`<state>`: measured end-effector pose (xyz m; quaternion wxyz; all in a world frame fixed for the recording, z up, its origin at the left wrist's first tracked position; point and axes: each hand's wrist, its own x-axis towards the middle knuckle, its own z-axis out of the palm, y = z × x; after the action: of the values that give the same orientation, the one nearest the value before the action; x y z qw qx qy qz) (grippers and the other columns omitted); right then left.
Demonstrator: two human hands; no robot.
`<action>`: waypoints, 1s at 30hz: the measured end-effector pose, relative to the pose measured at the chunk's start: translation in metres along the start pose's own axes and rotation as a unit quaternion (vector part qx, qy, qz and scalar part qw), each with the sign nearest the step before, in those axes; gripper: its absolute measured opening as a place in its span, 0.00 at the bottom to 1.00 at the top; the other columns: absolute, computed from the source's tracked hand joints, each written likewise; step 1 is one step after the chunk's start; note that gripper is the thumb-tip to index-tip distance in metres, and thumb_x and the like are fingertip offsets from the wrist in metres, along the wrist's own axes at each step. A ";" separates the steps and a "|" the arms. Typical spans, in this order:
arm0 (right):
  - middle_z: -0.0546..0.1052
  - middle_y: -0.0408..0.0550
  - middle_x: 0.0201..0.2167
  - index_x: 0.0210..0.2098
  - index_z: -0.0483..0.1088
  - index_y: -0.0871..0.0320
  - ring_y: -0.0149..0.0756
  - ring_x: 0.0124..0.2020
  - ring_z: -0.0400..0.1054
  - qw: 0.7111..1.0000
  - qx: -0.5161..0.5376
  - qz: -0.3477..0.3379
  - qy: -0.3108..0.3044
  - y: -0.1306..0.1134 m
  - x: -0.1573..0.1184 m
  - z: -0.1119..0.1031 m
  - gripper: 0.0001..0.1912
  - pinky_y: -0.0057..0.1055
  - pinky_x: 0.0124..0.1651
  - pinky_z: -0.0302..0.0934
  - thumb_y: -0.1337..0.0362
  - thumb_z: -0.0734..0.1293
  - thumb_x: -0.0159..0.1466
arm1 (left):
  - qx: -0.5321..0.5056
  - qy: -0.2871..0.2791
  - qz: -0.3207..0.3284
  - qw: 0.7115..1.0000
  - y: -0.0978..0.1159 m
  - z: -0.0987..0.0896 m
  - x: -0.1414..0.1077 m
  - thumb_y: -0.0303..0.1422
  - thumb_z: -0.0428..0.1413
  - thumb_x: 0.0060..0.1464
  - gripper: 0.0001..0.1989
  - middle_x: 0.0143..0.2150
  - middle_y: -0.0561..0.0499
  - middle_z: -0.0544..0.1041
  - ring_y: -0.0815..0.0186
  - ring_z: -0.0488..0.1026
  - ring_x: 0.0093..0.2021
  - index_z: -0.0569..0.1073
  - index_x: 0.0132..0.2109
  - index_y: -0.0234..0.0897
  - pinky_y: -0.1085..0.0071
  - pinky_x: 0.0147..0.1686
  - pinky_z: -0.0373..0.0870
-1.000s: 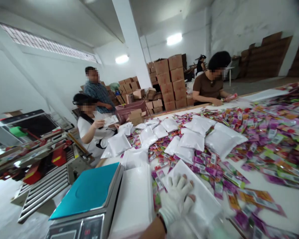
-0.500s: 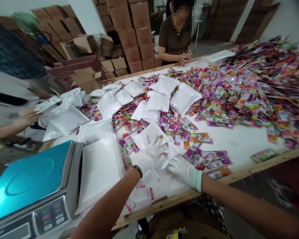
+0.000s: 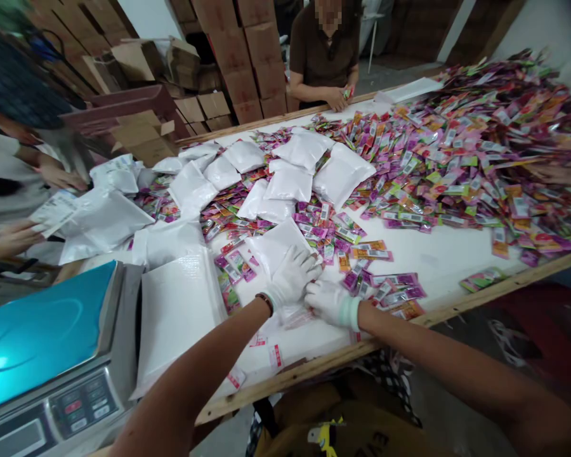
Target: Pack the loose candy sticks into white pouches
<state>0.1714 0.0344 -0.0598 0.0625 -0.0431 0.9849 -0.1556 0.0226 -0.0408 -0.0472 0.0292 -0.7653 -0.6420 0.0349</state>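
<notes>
Both hands wear white gloves. My left hand (image 3: 292, 277) lies on the lower part of a white padded mailer (image 3: 275, 244), its fingers spread and pointing up and right. Close beside it, my right hand (image 3: 330, 301) rests at the mailer's lower right edge with its fingers curled together; what is between them is hidden. Under and below the hands a clear plastic flap shows on the white table (image 3: 457, 260). Small colourful sachets (image 3: 394, 289) lie to the right of my right hand.
At the left stand a scale with a blue plate (image 3: 47, 330) and a stack of flat white mailers (image 3: 181, 311). Filled mailers (image 3: 290, 181) lie farther back, with a large sachet heap (image 3: 480, 152) at the right. Several people's hands are around the table.
The camera view has shifted, moving the scene left and up. My right hand has drawn closer to my left hand, and its fingers are more curled. At the far right another person's hands now show.
</notes>
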 end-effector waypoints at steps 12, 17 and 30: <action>0.76 0.53 0.43 0.43 0.72 0.60 0.40 0.47 0.68 0.985 0.131 -0.083 0.076 -0.009 -0.053 -0.019 0.10 0.37 0.50 0.62 0.69 0.63 0.64 | -0.020 -0.006 -0.021 1.000 0.015 0.001 -0.050 0.43 0.51 0.62 0.30 0.71 0.36 0.56 0.46 0.46 0.73 0.61 0.67 0.35 0.39 0.68 0.42; 0.75 0.55 0.48 0.40 0.73 0.59 0.44 0.52 0.65 0.987 0.020 -0.097 0.126 0.037 -0.045 0.013 0.08 0.45 0.58 0.56 0.70 0.62 0.66 | -0.099 0.032 -0.056 0.993 0.042 0.005 -0.116 0.46 0.54 0.60 0.34 0.69 0.36 0.61 0.49 0.53 0.71 0.61 0.67 0.32 0.47 0.67 0.56; 0.77 0.49 0.32 0.39 0.73 0.58 0.39 0.34 0.69 0.946 0.177 0.264 0.070 0.040 0.016 -0.012 0.11 0.30 0.33 0.53 0.59 0.62 0.64 | -0.348 0.083 -0.536 0.765 0.020 0.003 -0.111 0.40 0.56 0.54 0.10 0.27 0.50 0.77 0.62 0.75 0.31 0.73 0.33 0.37 0.70 0.31 0.67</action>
<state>0.1513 0.0743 -0.0624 0.0393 0.2407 0.9197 -0.3076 0.0226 -0.1535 -0.0501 -0.1718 -0.2540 -0.9110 -0.2759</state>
